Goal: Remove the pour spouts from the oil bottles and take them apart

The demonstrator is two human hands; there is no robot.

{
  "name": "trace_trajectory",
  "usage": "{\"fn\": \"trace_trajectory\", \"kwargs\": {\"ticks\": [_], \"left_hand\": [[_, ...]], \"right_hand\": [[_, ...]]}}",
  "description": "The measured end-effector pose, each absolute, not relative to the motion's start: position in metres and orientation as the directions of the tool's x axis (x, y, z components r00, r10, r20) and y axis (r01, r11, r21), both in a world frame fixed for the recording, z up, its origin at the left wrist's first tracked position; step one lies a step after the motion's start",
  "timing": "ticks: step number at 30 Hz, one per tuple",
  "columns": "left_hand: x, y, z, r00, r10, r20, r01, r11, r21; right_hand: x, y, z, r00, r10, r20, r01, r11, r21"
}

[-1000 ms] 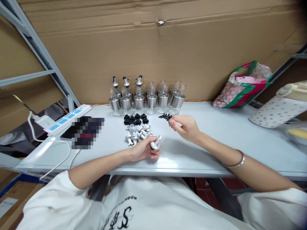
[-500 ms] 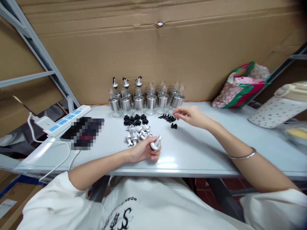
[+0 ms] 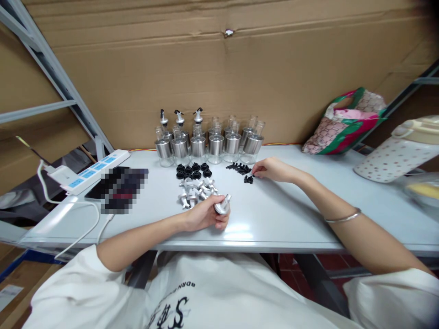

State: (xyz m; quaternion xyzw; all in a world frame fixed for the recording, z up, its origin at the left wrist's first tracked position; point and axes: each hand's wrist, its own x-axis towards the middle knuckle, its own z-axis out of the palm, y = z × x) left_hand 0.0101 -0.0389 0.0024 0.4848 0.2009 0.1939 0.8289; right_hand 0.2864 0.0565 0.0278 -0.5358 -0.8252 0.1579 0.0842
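Note:
My left hand (image 3: 207, 214) is closed around a silver bottle pourer top (image 3: 223, 205), whose short spout points up. Beside it lies a pile of similar silver pourer parts (image 3: 192, 192). My right hand (image 3: 270, 170) is lowered to the table with thumb and fingers pinched together. Its fingertips are at the edge of a group of small black pieces (image 3: 248, 180), just right of some slim black levers (image 3: 239, 168). What the pinch holds, if anything, is too small to make out. Several black ribbed stoppers (image 3: 194, 172) stand in rows behind the silver pile.
Glass bottles with steel sleeves (image 3: 216, 145) line the back, three with pourers (image 3: 198, 116) fitted. At left are a power strip (image 3: 99, 171) and a blurred-out device (image 3: 125, 189). A patterned bag (image 3: 329, 130) and a dotted jug (image 3: 394, 153) stand at right.
My right hand has come down and slightly right, from over the black levers to the small black pieces, and its fingers have drawn together. My left hand keeps its hold on the pourer top.

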Motion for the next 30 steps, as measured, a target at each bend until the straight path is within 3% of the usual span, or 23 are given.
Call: {"fn": "trace_trajectory", "kwargs": {"ticks": [15,18,20,22,24,26,30], "left_hand": [[0.011,-0.04,0.004,0.832,0.53,-0.165,-0.113,0.453,0.884],[0.012,-0.041,0.006,0.823,0.547,-0.154,-0.096,0.4,0.912],[0.012,-0.042,0.005,0.818,0.563,-0.116,-0.102,0.34,0.935],[0.011,-0.043,0.003,0.806,0.587,-0.076,-0.113,0.277,0.954],[0.01,-0.045,0.002,0.786,0.617,-0.047,-0.116,0.221,0.968],[0.009,-0.046,0.001,0.764,0.644,-0.04,-0.101,0.181,0.978],[0.01,-0.048,0.001,0.726,0.681,-0.1,-0.048,0.195,0.98]], "right_hand": [[0.279,0.052,0.027,-0.525,0.851,0.004,0.782,0.485,-0.391],[0.275,0.044,0.033,-0.504,0.832,0.233,0.782,0.554,-0.286],[0.264,0.031,0.039,-0.521,0.716,0.464,0.725,0.658,-0.202],[0.248,0.013,0.043,-0.599,0.517,0.612,0.596,0.798,-0.092],[0.229,-0.005,0.044,-0.73,0.241,0.64,0.419,0.897,0.139],[0.214,-0.02,0.043,-0.801,0.013,0.599,0.275,0.896,0.348],[0.2,-0.032,0.038,-0.786,-0.182,0.591,0.192,0.836,0.514]]}}
